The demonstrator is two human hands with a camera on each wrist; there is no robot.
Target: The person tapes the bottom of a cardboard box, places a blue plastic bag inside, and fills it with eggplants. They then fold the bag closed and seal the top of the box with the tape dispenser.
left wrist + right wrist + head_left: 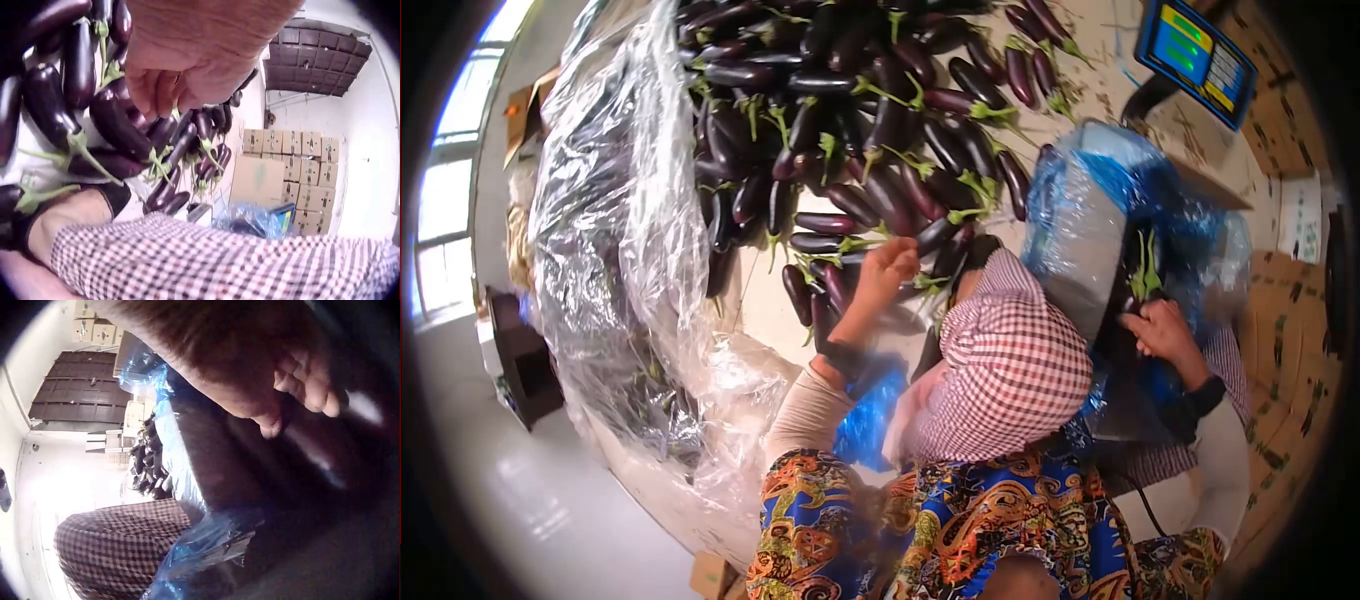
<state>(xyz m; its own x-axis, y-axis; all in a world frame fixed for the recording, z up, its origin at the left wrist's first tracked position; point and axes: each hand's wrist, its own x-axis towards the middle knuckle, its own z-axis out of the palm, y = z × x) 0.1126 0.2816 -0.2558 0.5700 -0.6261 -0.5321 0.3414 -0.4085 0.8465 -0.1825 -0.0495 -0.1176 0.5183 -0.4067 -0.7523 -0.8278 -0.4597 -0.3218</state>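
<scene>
In the head view my left hand (888, 268) hovers at the near edge of a large heap of dark purple eggplants (890, 200). The left wrist view shows its fingers bent downward, tips close over a glossy eggplant (119, 125) with a green stem; nothing shows between them. My right hand (1162, 330) reaches into a box lined with blue plastic (1090, 180). Beside it stand the green stems (1145, 265) of eggplants in the box. Up close, this hand's thumb and fingers (312, 394) are apart above dark, shiny eggplants (312, 450); the box interior is deep in shadow.
A scale display (1195, 60) stands beyond the box. Clear plastic sheeting (625, 200) covers more eggplants at the left. Cardboard boxes (312, 187) are stacked along a wall. A head in a checked cloth (1020, 360) is between the arms.
</scene>
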